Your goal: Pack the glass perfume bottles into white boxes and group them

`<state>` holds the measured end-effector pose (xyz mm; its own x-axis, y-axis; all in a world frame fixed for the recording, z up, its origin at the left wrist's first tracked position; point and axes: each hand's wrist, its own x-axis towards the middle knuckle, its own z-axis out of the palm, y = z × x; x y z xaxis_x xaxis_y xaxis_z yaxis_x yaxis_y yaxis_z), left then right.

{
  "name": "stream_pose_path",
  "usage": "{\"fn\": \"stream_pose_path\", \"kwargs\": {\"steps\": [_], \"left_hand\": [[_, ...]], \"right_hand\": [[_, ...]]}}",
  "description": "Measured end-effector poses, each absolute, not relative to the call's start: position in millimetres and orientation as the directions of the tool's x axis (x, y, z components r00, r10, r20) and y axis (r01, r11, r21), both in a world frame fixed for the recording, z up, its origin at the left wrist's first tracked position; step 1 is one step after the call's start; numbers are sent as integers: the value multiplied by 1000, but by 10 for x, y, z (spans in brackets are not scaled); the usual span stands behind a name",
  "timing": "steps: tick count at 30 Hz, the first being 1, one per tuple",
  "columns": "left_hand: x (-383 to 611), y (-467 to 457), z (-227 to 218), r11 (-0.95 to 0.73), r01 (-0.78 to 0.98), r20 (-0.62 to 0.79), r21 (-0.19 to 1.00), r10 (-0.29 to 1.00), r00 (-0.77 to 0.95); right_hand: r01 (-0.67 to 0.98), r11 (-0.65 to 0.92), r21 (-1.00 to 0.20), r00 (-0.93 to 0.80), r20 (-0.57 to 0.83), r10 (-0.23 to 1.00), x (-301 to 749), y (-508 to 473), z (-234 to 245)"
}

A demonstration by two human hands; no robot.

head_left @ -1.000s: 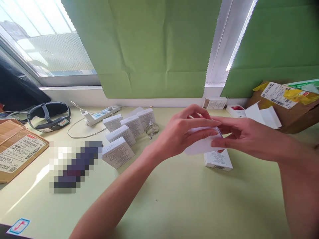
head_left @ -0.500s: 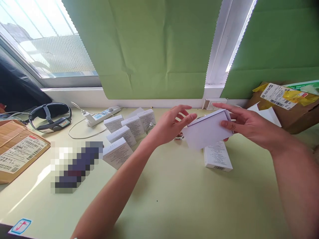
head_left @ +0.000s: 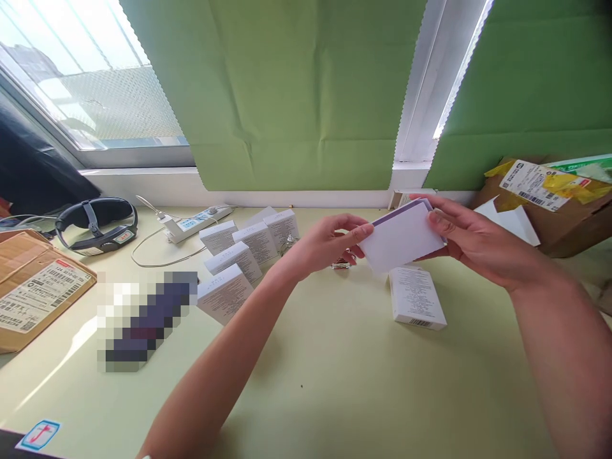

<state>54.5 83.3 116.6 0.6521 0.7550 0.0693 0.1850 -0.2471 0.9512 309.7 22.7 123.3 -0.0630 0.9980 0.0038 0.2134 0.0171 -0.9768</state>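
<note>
A plain white box (head_left: pixel 406 236) is held tilted above the table between both hands. My left hand (head_left: pixel 337 242) pinches its left end, thumb on the near edge and fingers behind. My right hand (head_left: pixel 471 233) grips the right end, with the thumb on the face turned to me. Below it a printed white carton (head_left: pixel 418 299) lies on the table. A small shiny reddish item (head_left: pixel 341 262) sits behind my left fingers, partly hidden; its kind I cannot make out.
Several printed white cartons (head_left: pixel 227 293) stand left of my left forearm. Behind them are a power strip (head_left: pixel 198 223) and a black head-worn visor (head_left: pixel 98 226). Cardboard boxes flank the table, one at the left (head_left: pixel 43 287) and one at the right (head_left: pixel 549 223). A blurred-out dark object (head_left: pixel 148 322) lies front left.
My left hand has come in from beside the white box and closed on its left end. The box has tilted and risen slightly, uncovering more of the carton below.
</note>
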Motion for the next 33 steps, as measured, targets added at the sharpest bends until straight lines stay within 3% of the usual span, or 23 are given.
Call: {"fn": "stream_pose_path", "kwargs": {"steps": [3,7,12,15,17,20,23,27,33], "left_hand": [[584,834,1130,-357,245,140,901,776,615],[645,791,1109,-469,274,219,840,754,620],[702,723,1102,-553,293,254,780,708,659],[746,699,1075,-612,294,304,734,684,663],[778,690,1053,-637,284,342,717,676,652],[824,691,997,-622,280,393,731,719,573],[893,683,856,-561,325,347,761,776,527],[1046,615,512,-510,360,140,781,705,696],[1109,589,191,-603,413,-51,683,524,850]], "right_hand": [[401,10,-916,-78,-23,997,3103,205,1245],[681,3,-732,-62,-54,997,3120,201,1266],[745,133,-654,-59,134,989,3043,143,1314],[771,131,-623,-177,-13,984,3050,121,1292],[766,125,-630,-290,-166,943,3106,140,1253],[756,68,-651,-308,-262,915,3263,202,1205],[766,-53,-641,-114,-216,970,3465,257,1198],[637,-200,-744,206,-86,975,3628,289,1198],[370,-89,-925,187,-19,982,3518,298,1137]]}}
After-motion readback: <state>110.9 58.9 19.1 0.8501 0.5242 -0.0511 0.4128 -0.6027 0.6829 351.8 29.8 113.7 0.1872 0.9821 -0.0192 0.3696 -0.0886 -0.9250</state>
